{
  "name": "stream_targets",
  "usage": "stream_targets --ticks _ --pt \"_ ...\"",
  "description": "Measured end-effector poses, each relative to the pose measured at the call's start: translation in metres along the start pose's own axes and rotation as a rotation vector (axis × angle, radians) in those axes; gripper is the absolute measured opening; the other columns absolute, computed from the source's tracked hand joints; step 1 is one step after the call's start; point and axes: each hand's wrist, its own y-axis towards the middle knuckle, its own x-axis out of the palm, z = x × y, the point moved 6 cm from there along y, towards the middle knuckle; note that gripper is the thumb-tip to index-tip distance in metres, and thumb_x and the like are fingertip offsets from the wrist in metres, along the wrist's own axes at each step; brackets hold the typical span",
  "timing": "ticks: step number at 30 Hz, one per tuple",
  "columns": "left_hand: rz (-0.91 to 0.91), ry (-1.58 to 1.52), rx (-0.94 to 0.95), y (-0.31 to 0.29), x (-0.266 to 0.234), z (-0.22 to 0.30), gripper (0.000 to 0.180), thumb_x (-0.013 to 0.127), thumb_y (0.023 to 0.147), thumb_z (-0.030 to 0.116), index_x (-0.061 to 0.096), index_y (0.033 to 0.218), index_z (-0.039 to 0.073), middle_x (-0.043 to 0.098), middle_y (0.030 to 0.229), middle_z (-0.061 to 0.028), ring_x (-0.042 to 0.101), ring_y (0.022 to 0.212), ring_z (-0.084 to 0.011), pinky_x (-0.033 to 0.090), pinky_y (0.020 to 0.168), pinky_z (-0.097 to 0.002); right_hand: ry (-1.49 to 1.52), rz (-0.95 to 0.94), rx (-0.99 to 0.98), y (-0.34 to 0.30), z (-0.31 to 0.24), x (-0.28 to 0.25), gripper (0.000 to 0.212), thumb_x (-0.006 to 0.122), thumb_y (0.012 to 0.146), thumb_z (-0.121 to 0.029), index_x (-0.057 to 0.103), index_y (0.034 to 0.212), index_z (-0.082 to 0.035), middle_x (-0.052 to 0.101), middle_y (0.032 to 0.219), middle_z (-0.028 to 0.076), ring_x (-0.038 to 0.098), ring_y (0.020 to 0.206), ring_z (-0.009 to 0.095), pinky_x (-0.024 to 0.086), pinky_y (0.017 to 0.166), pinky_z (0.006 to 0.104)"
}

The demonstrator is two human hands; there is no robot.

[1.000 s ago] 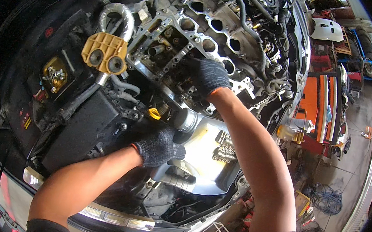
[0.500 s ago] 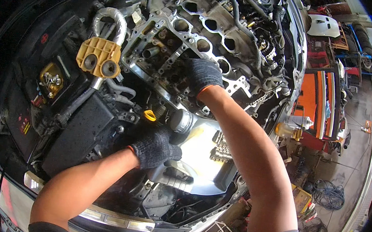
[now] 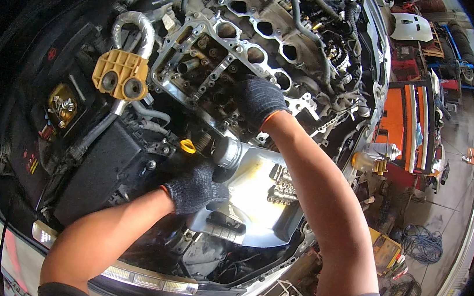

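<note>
Over the open cylinder head (image 3: 213, 78), right hand (image 3: 260, 101) reaches in; fingertips hidden, can't tell open or closed. Left hand (image 3: 196, 189) at the edge of the grey jug (image 3: 248, 193), grip unclear. Jug lies beside head, metal parts (image 3: 282, 195) on top. Vs 1 s ago: hands about same, scene slightly further left in view.

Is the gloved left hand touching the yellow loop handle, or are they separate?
Apart. The head view shows a narrow dark gap between the left hand and the yellow loop handle above it.
</note>
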Motion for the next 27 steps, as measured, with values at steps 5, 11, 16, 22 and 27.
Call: stream_targets --ticks 5,11,16,22,27 --pt "-0.094 0.009 -0.091 0.001 0.0 -0.002 0.058 0.084 0.086 0.029 0.062 0.124 -0.009 0.068 0.115 -0.0288 0.068 0.107 -0.0418 0.055 0.096 -0.0459 0.81 0.617 0.101 -0.093 0.024 -0.061 0.019 0.073 0.094 -0.005 0.077 0.113 -0.002 0.079 0.101 0.014 0.075 0.09 0.021 0.057 0.082 0.0332" --pt "-0.039 0.069 -0.022 -0.002 -0.002 0.001 0.057 0.085 0.084 0.027 0.064 0.123 -0.008 0.068 0.113 -0.0284 0.068 0.106 -0.0421 0.055 0.095 -0.0462 0.547 0.718 0.313 -0.232 -0.001 -0.068 0.012 0.069 0.096 0.002 0.073 0.106 -0.001 0.073 0.096 0.012 0.071 0.088 0.026 0.056 0.079 0.0359" --pt "-0.058 -0.197 -0.241 -0.004 0.003 -0.022 0.058 0.087 0.079 0.026 0.065 0.123 -0.005 0.068 0.112 -0.0258 0.068 0.103 -0.0404 0.055 0.093 -0.0469 0.326 0.477 0.403 -0.243 -0.02 -0.036 0.01 0.073 0.091 -0.011 0.076 0.101 -0.01 0.071 0.097 0.015 0.069 0.089 0.04 0.056 0.078 0.0471" --pt "-0.027 -0.211 -0.274 -0.005 0.001 -0.026 0.058 0.088 0.077 0.026 0.066 0.121 -0.004 0.068 0.112 -0.0259 0.066 0.104 -0.0418 0.054 0.094 -0.0482 0.242 0.348 0.46 -0.232 -0.029 -0.026 0.011 0.07 0.094 -0.02 0.077 0.101 -0.015 0.071 0.095 0.013 0.069 0.086 0.037 0.047 0.09 0.049" --pt "-0.069 0.039 -0.175 -0.002 -0.001 -0.015 0.059 0.087 0.078 0.026 0.064 0.121 -0.006 0.066 0.112 -0.028 0.065 0.105 -0.0433 0.053 0.095 -0.0485 0.253 0.304 0.414 -0.229 -0.039 -0.027 0.009 0.069 0.092 -0.02 0.075 0.096 -0.015 0.071 0.093 0.013 0.071 0.084 0.036 0.044 0.092 0.0498"
